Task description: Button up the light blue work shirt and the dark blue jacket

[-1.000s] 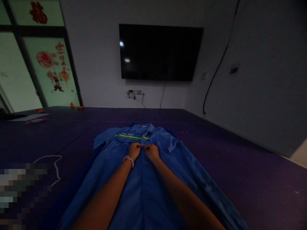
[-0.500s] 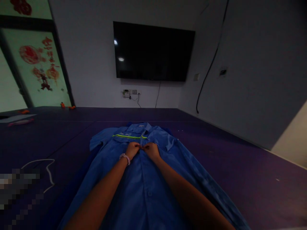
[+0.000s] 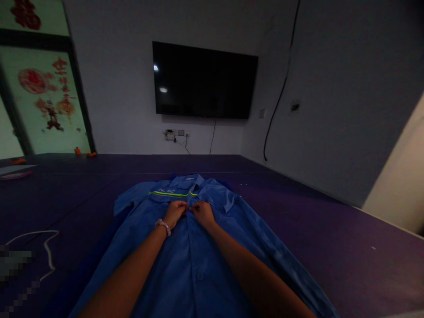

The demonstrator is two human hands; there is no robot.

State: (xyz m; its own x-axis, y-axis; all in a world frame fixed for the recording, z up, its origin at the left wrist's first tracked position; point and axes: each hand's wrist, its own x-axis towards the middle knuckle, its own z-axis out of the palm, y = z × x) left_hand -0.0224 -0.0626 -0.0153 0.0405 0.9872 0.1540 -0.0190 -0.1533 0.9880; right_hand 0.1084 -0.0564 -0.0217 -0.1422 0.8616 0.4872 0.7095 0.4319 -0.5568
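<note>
A blue short-sleeved work shirt lies spread out in front of me, collar at the far end. Yellow-green stripes cross its chest. On the front placket, just below the stripes, my left hand pinches the cloth; a pink band circles that wrist. My right hand is closed on the placket right beside it, fingertips nearly meeting the left ones. Whether a button is between the fingers is too small to tell. A button shows lower on the front.
The shirt rests on a dark purple surface, with darker blue cloth showing under its left side. A white cable lies at left. Small orange objects are near the glass door. A television hangs on the far wall.
The camera view has shifted slightly, so the scene sits a little lower and further left. Both hands stay at the same spot on the placket, fingers still pinched.
</note>
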